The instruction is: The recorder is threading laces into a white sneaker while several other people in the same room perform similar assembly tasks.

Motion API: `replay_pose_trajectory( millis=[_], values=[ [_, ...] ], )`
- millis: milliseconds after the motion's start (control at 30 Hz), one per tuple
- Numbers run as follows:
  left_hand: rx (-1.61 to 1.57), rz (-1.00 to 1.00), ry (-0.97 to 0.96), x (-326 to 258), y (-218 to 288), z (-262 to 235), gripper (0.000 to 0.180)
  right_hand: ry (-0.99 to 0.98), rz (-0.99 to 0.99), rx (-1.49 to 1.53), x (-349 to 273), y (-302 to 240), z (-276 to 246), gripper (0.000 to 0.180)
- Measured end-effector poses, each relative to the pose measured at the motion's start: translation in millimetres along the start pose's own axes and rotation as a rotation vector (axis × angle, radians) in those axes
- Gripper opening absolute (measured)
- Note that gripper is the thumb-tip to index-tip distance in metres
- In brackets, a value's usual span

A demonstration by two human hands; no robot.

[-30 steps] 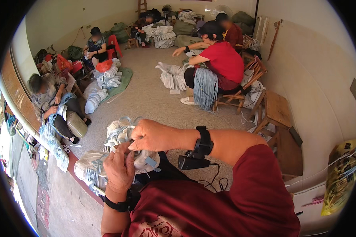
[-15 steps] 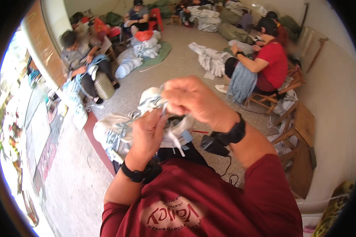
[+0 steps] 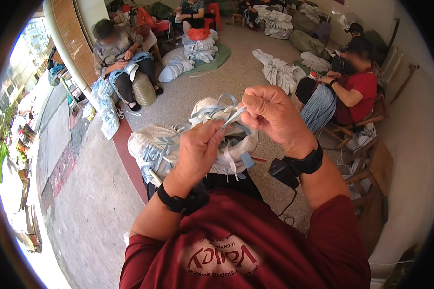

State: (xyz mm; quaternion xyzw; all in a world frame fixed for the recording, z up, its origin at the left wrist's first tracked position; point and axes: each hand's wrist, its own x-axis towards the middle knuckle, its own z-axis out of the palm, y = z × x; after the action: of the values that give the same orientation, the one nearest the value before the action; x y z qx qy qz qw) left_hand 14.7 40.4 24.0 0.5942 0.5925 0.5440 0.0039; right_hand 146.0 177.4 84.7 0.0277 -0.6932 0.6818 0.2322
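White mesh sneakers (image 3: 147, 138) with pale blue laces lie bunched on my lap. My left hand (image 3: 197, 150) is closed over them, with a light blue shoelace (image 3: 232, 118) pinched between thumb and fingers. To the upper right, my right hand (image 3: 275, 115) grips the same lace in a pinch. The lace runs stretched between both hands, above the far shoe (image 3: 207, 107). A small blue tag (image 3: 247, 160) and a white strip hang by the shoe opening below my right hand. My left fingers hide part of the shoes.
A person in red (image 3: 359, 89) sits at the right with a bundle of blue laces (image 3: 318, 108). Another person (image 3: 118, 58) works at the left beside a ribbed container (image 3: 144, 90). Heaps of white shoes (image 3: 279, 72) lie ahead; a wooden chair (image 3: 371, 168) stands at my right.
My right hand has moved away from my left, and more of the lace shows between them. The whole view has shifted, so the surroundings sit farther right in the picture.
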Motion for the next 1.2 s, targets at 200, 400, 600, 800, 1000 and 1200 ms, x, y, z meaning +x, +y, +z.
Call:
replay_pose_trajectory(
  millis=[200, 400, 600, 800, 1000, 1200],
  values=[
    [0.017, 0.015, -0.013, 4, -1, -2, 0.012, 0.114, -0.068, 0.009, 3, -1, 8, 0.018],
    [-0.028, 0.017, 0.012, 4, -5, -2, 0.013, -0.272, -0.353, -0.889, -20, -11, 24, 0.034],
    [0.012, 0.024, -0.014, 3, -4, -4, 0.013, -0.18, -0.613, -1.164, -22, 26, 33, 0.018],
    [0.145, 0.105, 0.003, -3, -22, 1, 0.007, -0.09, -0.71, -0.858, -10, 15, 58, 0.006],
    [0.11, 0.239, 0.035, -18, -40, 2, 0.022, -0.029, -0.709, -0.732, 21, 46, 84, 0.004],
    [-0.693, -0.236, -0.047, -37, -13, -18, 0.022, 0.07, -0.459, -0.419, 21, 33, 73, 0.01]
  ],
)
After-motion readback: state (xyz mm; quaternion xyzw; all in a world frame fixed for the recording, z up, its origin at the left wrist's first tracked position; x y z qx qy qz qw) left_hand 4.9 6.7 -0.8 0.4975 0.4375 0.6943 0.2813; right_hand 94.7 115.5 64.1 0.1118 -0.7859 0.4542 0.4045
